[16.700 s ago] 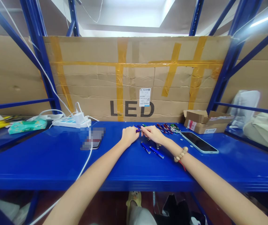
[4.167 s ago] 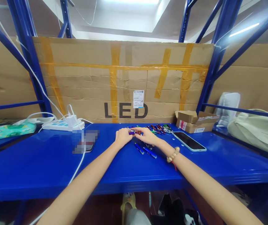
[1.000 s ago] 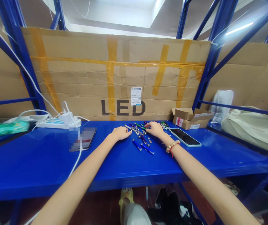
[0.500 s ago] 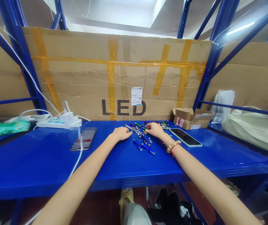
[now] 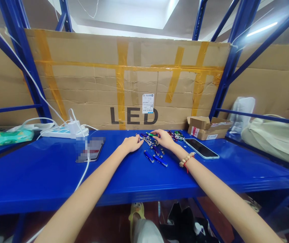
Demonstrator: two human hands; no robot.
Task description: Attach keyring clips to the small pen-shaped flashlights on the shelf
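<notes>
My right hand (image 5: 163, 138) is over the far part of a loose pile on the blue tabletop, its fingers pinching a slim green metal tube (image 5: 150, 134). My left hand (image 5: 131, 144) rests at the pile's left side with fingers curled together; whatever they may hold is hidden. Between the hands lie small silver chains and clasps (image 5: 148, 141). A purple tube (image 5: 155, 150) lies just below them, with small round silver pieces (image 5: 162, 151) beside it. Closer to me are two blue tubes with silver ends, one left (image 5: 148, 156) and one right (image 5: 160, 160).
A phone (image 5: 202, 149) lies right of the pile, with more coloured tubes (image 5: 176, 135) behind my right hand. A small open carton (image 5: 207, 127) stands at the back right. On the left are another phone (image 5: 97, 148), a power strip (image 5: 60, 132) and a white cable (image 5: 83, 175).
My right hand has shifted slightly left and now shows a green tube at its fingertips, pointing toward my left hand. My left hand has hardly moved.
</notes>
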